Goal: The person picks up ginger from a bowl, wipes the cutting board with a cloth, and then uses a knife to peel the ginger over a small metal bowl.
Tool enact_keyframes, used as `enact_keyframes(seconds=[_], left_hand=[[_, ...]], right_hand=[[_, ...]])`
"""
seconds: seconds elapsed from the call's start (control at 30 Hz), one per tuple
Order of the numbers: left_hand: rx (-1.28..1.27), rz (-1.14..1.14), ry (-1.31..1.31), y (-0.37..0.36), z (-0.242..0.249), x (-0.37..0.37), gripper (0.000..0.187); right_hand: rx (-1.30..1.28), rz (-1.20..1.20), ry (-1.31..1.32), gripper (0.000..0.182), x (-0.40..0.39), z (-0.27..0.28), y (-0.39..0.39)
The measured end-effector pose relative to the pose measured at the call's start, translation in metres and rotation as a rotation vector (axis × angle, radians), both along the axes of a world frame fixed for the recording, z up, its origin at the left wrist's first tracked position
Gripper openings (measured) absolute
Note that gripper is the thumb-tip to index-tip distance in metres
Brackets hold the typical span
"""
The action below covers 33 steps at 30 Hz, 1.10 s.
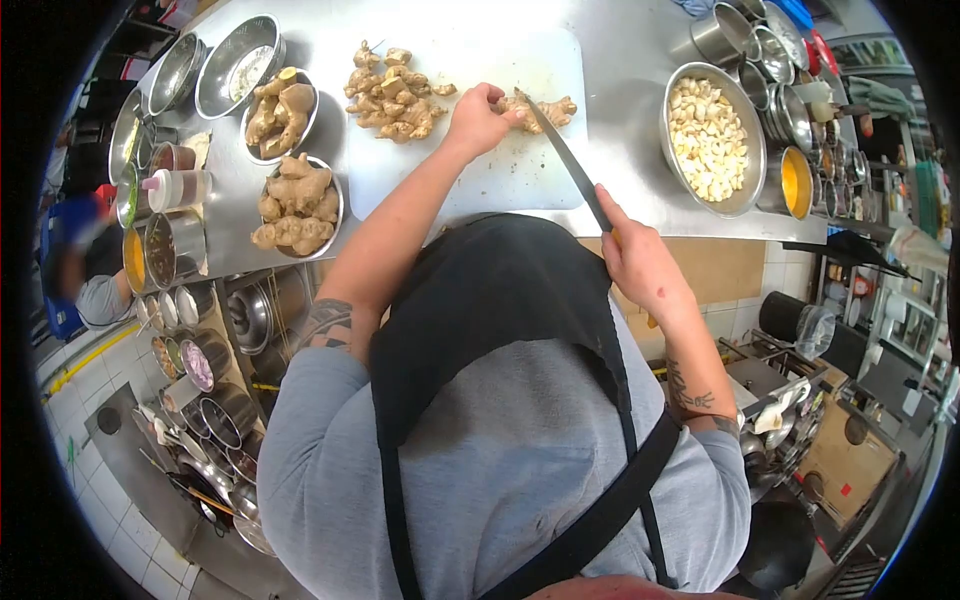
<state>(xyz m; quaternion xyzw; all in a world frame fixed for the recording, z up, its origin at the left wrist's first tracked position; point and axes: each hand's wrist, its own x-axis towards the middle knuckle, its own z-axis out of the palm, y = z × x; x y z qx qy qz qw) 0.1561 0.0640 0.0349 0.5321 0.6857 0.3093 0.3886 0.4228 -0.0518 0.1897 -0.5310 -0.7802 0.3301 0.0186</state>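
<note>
My right hand (640, 255) is closed round the handle of a long kitchen knife (568, 158). The blade slants up and left, its tip end at a knobbly ginger root (555, 112) on the white cutting board (470, 185). At the root's left end, the bent fingers of my left hand (478, 122) hold it; the fingertips are partly hidden. Small brown scraps dot the board round the root. Left of my left hand lies a pile of ginger pieces (395, 100), also on the board.
To the board's left stand a bowl of ginger (337, 205), a second one above it and steel bowls (205, 95). At the right sits a bowl of pale chopped pieces (667, 150) beside several metal pots (720, 38). Another person's sleeve (103, 302) shows far left.
</note>
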Motion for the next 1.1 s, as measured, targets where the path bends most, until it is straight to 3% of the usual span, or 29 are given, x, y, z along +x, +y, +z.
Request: enact_keyframes(seconds=[0.4,0.6,0.7,0.77,0.87,1.0,1.1], left_hand=[[-0.055,-0.077,-0.055,0.006,0.000,-0.011,0.056],[-0.074,-0.047,-0.211,0.009,-0.014,-0.016,0.048],[0.092,0.020,0.122,0.000,0.004,-0.001,0.044],[0.567,-0.068,0.174,0.000,0.018,0.019,0.041],[0.801,-0.318,0.007,-0.006,0.065,0.066,0.041],[0.781,-0.541,0.156,0.011,0.045,0.098,0.054],[0.564,-0.541,0.137,0.018,0.028,0.102,0.062]], right_hand=[[0.021,0.016,-0.134,0.066,-0.003,0.001,-0.011],[0.016,0.021,-0.167,0.067,-0.003,0.001,-0.011],[0.014,0.041,-0.188,0.071,-0.004,-0.003,-0.014],[-0.023,0.052,-0.172,0.074,-0.004,-0.007,-0.013],[-0.108,0.072,-0.143,0.078,-0.009,-0.010,-0.009],[-0.160,0.080,-0.212,0.081,-0.015,-0.003,-0.001],[-0.176,0.081,-0.226,0.081,-0.016,-0.002,0.000]])
